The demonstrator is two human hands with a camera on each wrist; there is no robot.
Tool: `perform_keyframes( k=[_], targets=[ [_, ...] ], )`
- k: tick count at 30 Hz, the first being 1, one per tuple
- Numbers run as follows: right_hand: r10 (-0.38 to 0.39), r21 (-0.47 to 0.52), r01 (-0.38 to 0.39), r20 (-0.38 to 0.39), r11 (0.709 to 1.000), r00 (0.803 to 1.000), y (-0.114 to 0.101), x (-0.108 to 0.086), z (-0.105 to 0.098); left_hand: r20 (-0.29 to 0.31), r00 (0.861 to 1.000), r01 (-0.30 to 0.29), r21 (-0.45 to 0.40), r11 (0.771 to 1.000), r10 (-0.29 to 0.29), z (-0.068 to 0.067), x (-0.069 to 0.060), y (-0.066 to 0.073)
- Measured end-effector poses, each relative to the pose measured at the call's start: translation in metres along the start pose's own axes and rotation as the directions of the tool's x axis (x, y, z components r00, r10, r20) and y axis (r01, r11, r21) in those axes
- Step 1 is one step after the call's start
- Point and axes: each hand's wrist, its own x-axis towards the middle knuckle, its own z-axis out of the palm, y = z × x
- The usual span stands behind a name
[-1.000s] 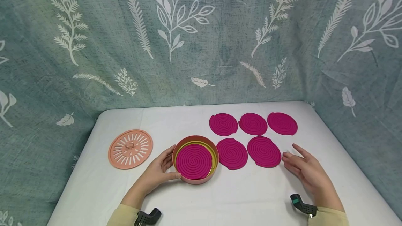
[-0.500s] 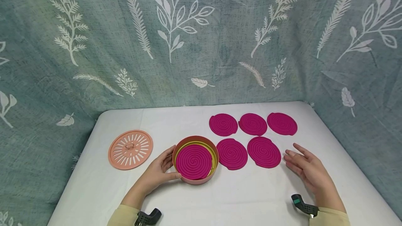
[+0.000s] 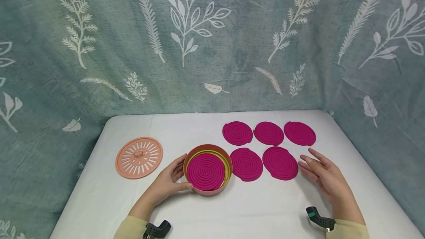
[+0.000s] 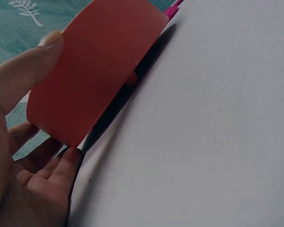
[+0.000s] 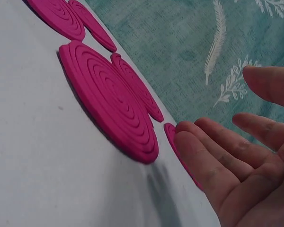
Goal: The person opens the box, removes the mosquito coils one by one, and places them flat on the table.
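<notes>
Pale yellow sleeves point(image 3: 346, 229) come in from the near side of the table point(image 3: 252, 209), each with a black wrist camera point(image 3: 320, 218) at the cuff. The left hand point(image 3: 169, 180) holds a coppery round box point(image 3: 207, 192) at its left side, thumb on the near wall; inside lie a magenta coil point(image 3: 206, 172) and a yellow ring point(image 3: 226, 163). Toward the table's right edge, the right hand point(image 3: 323, 178) hangs above the cloth, fingers loosely extended, holding nothing. What counts most, I judge, is how it stands to the end coil point(image 3: 280, 163) of the near row: that disc lies just left of the fingertips, apart from them, flat and round with no real long axis, and this hand is the nearer one. Left of it, the next coil point(image 3: 246, 164) sits close by the box; whether they touch I cannot tell. Near the table's left edge rests a salmon slotted lid point(image 3: 139, 158). Beyond, three more coils point(image 3: 269, 133) line the far edge toward its right corner. White cloth covers the top; a leaf-printed green curtain point(image 3: 239, 91) hangs past it on three sides.
</notes>
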Motion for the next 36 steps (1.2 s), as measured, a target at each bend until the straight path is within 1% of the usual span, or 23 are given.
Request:
perform_keyframes(
  k=[4,7,11,13,17,20,25,31,36],
  targets=[
    [-0.045,-0.014,0.046,0.036,0.999,0.998,-0.006,0.001,0.004,-0.008,1.000,0.025,0.006,1.000,-0.024,0.001,0.000,0.001],
    [-0.064,-0.031,0.066,0.057,0.997,0.996,-0.013,0.003,0.009,-0.013,0.999,0.035,0.003,0.999,-0.035,0.001,0.000,0.002],
    [-0.076,-0.049,0.081,0.094,0.996,0.993,-0.023,0.008,0.016,-0.010,1.000,0.028,-0.001,1.000,-0.028,0.001,0.000,0.001],
    [-0.091,-0.052,0.098,0.124,0.994,0.988,-0.028,0.012,0.020,-0.008,1.000,0.022,-0.003,1.000,-0.022,0.001,0.000,0.000],
    [-0.124,-0.060,0.138,0.195,0.989,0.973,-0.037,0.020,0.029,-0.014,0.999,0.029,0.006,1.000,-0.029,0.001,0.000,0.001],
    [-0.131,-0.098,0.156,0.229,0.983,0.965,-0.043,0.026,0.039,-0.021,0.999,0.036,0.019,0.999,-0.035,0.001,0.000,0.001],
    [-0.127,-0.159,0.174,0.268,0.972,0.955,-0.052,0.034,0.058,-0.021,0.999,0.028,0.017,0.999,-0.027,0.001,0.000,0.002],
    [-0.103,-0.173,0.160,0.302,0.972,0.948,-0.058,0.043,0.078,-0.010,1.000,0.018,-0.003,1.000,-0.018,0.002,0.000,0.002],
    [-0.093,-0.168,0.155,0.328,0.974,0.940,-0.062,0.049,0.094,-0.017,0.999,0.034,0.007,0.999,-0.034,0.002,-0.001,0.003]
  ],
)
